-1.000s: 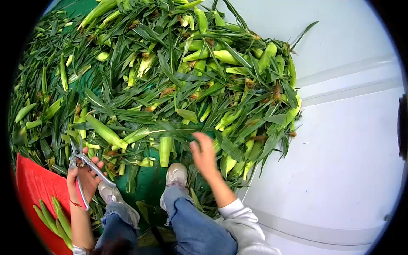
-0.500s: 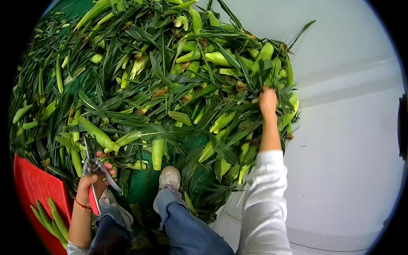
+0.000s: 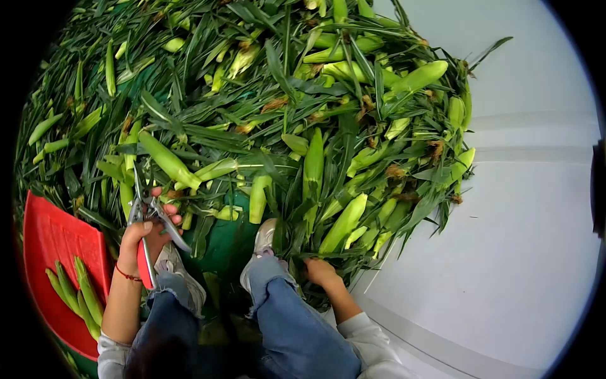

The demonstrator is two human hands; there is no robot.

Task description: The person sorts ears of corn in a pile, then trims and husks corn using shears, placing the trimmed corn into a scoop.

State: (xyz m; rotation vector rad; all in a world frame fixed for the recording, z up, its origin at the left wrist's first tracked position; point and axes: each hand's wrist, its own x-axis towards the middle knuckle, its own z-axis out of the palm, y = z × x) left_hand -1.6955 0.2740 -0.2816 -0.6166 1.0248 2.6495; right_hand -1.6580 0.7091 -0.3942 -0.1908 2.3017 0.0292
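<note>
My left hand (image 3: pixel 146 243) is closed around pruning shears (image 3: pixel 146 218) with a red handle; their silver blades point up and stand apart. Husked green corn (image 3: pixel 165 158) lies just beyond the blades. At the pile's near edge my right hand (image 3: pixel 320 271) is low beside my right knee, its fingers closed on the leafy lower end of an ear of corn (image 3: pixel 314 165). That ear points away from me, its tip uppermost. Leaves partly hide the fingertips and the stalk. Another plump ear (image 3: pixel 344 222) lies right of it.
A big heap of corn leaves and ears (image 3: pixel 208 120) spreads over a green floor. On the left a red scoop-like container (image 3: pixel 63 221) holds several green ears (image 3: pixel 88 294). A pale smooth panel (image 3: pixel 524 252) borders the heap on the right. My shoes stand at the heap's near edge.
My right hand has come back from the heap's right side toward my knee, bringing an ear of corn with it. The view has shifted; my left hand still holds the shears.
</note>
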